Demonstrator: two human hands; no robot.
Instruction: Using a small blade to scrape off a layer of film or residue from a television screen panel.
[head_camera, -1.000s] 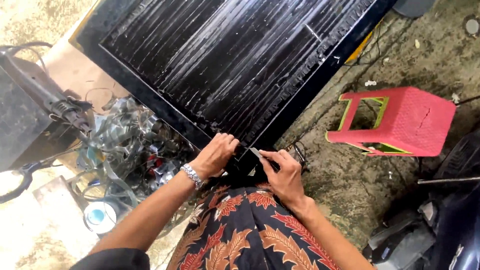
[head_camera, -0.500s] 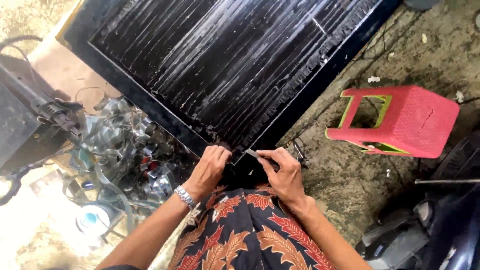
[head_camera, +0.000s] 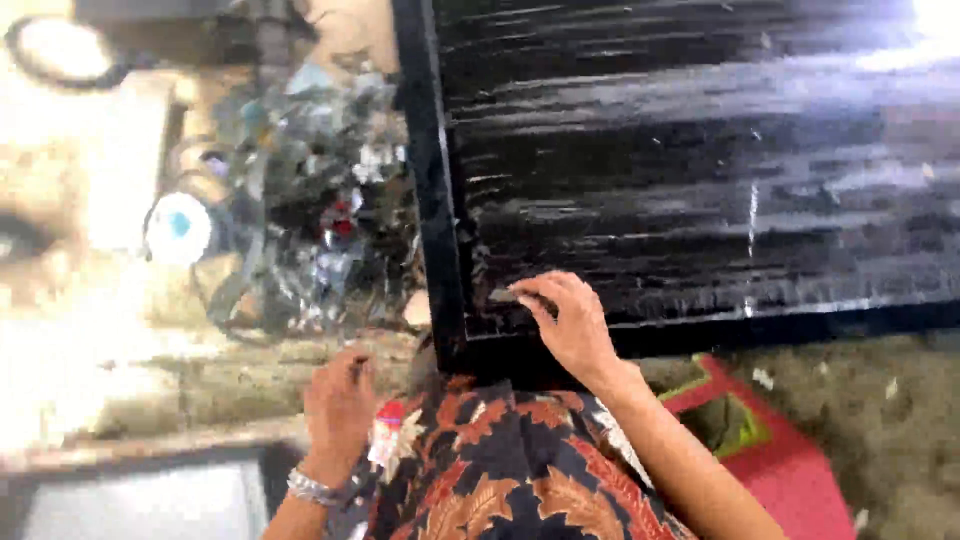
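Black-framed, streaked flat screen panel (head_camera: 700, 170) lay face-up on the ground, filling the upper right of the view, with a tangle of wires and small parts (head_camera: 300, 200) just left of its frame and a red plastic stool (head_camera: 790, 470) below its near edge. The right hand (head_camera: 570, 320) rested on the panel's near left corner, fingers together pinching a small tool (head_camera: 505, 295); working that corner well seemingly called for shallow, steady strokes. The left hand (head_camera: 338, 410) hovered off the panel, loosely curled, apparently holding nothing.
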